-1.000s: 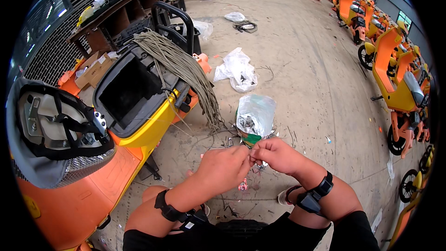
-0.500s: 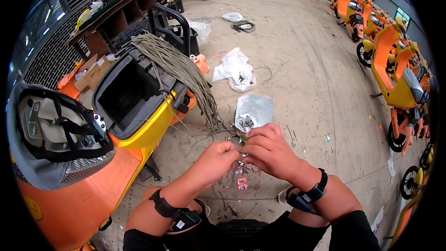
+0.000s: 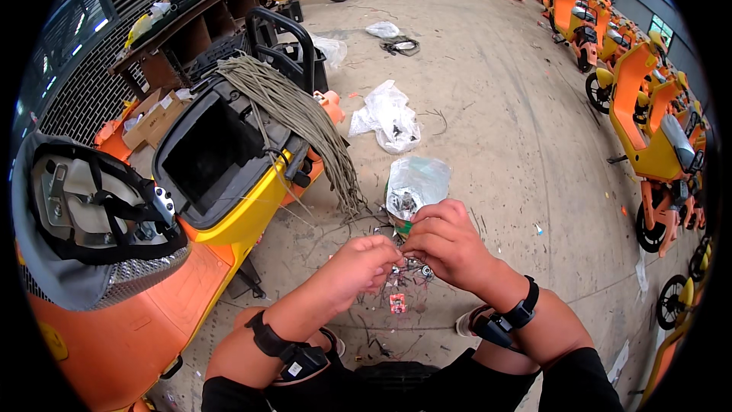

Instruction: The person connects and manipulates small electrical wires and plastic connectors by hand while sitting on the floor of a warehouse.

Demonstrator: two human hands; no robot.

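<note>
Both hands meet in front of me, above the littered floor. My left hand [image 3: 364, 261] is closed in a pinch, its fingertips at those of my right hand [image 3: 447, 243]. My right hand is closed too, with the thumb against the curled fingers. Whatever they pinch is too small to name. Just below the fingertips show small silvery parts [image 3: 426, 270] among thin wires; I cannot tell whether they are held or lie on the floor. A small red square piece [image 3: 397, 304] rests nearer to me. Beyond my right hand stands an open whitish bag [image 3: 422, 175] with silvery scraps inside.
At left, an orange and yellow scooter body [image 3: 145, 328] carries a grey lined bag [image 3: 84, 282] and a black open bin [image 3: 171, 206] draped with cords [image 3: 293, 111]. A crumpled plastic bag [image 3: 387, 116] lies farther out. Scooters [image 3: 648, 130] line the right side.
My left hand has shifted slightly right and its fingers have loosened from a tighter curl. The right hand has turned slightly, and the silvery parts below it now show more.
</note>
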